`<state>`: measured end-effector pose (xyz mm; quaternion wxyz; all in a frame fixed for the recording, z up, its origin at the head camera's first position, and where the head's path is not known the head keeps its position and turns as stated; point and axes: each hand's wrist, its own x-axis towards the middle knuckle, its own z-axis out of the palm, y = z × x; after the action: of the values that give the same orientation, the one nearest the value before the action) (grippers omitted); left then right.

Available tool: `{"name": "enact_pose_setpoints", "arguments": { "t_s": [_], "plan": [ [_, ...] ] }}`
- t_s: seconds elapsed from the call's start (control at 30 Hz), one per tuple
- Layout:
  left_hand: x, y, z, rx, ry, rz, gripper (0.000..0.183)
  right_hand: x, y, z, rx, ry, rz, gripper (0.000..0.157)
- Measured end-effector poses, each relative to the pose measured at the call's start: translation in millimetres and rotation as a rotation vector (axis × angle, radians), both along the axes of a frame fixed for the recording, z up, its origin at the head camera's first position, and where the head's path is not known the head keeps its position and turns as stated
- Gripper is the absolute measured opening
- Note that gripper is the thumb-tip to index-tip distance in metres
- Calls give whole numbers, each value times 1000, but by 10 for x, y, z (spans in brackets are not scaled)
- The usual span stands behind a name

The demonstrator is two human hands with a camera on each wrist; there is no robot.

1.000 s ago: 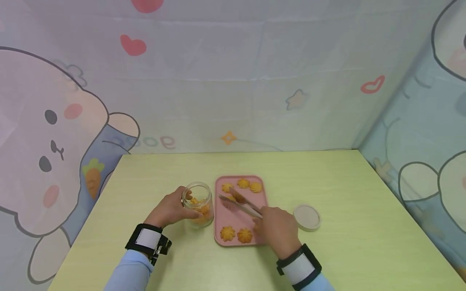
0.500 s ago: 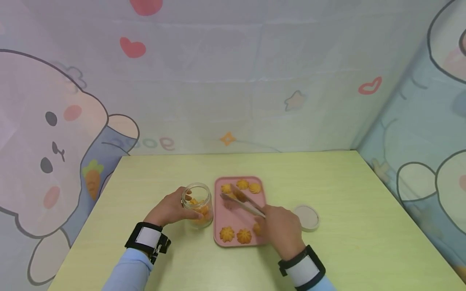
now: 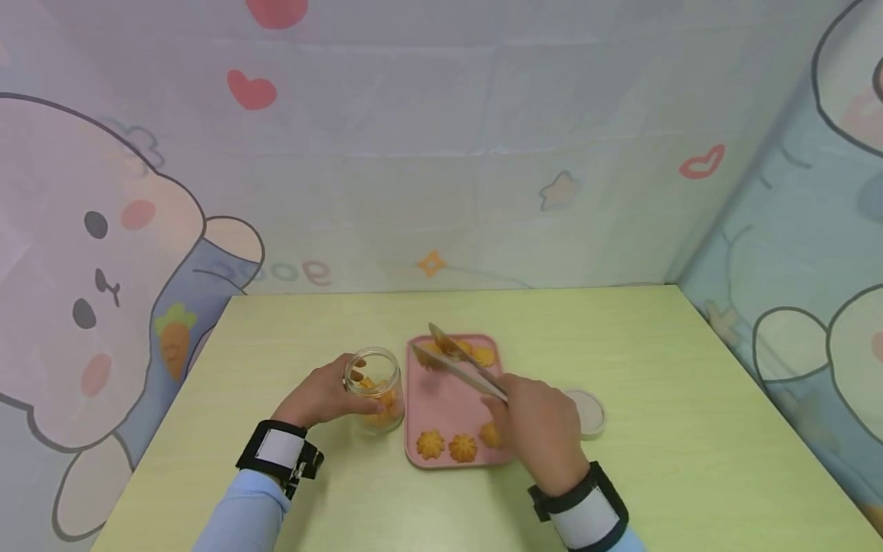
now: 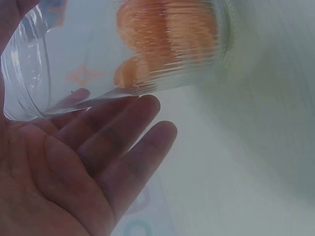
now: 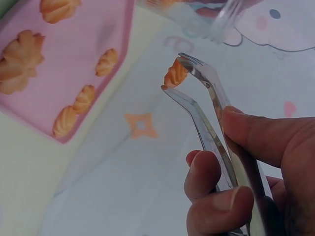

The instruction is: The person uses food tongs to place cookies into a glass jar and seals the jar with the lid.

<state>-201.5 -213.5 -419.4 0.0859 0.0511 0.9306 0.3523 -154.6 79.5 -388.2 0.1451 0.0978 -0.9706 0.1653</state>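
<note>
My left hand (image 3: 329, 392) holds a clear glass jar (image 3: 373, 392) upright beside the tray, thumb on the near side and fingers round the back. Swirled golden cookies (image 4: 170, 29) fill its lower part, and its mouth has no lid. With my right hand (image 3: 540, 429) I grip metal tongs (image 5: 212, 113), thumb on one arm and fingers on the other. Between the tong tips a single piped cookie (image 5: 175, 73) is pinched, raised over the far left of the pink tray (image 3: 451, 402). Other cookies (image 3: 463, 448) lie along the tray's near and far ends.
A round whitish lid (image 3: 586, 414) lies on the pale yellow-green table (image 3: 662, 383), right of the tray and partly behind my right hand. A cartoon-printed backdrop (image 3: 386, 153) stands behind the table and continues along its sides.
The tongs have lifted a cookie from the tray's upper middle, and their tips now sit higher and slightly left. My right wrist has shifted a little right. The left hand and jar stay put.
</note>
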Motion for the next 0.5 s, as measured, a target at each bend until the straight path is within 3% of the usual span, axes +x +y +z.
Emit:
{"name": "enact_pose_setpoints", "arguments": {
  "t_s": [0.27,0.5],
  "plan": [
    [1,-6,-5,7,-15,10,84,95,-101,198,-11,43,21,28],
    [3,-8,6,0,-25,24,81,151,-190,269,-13,67,54,26]
  ]
}}
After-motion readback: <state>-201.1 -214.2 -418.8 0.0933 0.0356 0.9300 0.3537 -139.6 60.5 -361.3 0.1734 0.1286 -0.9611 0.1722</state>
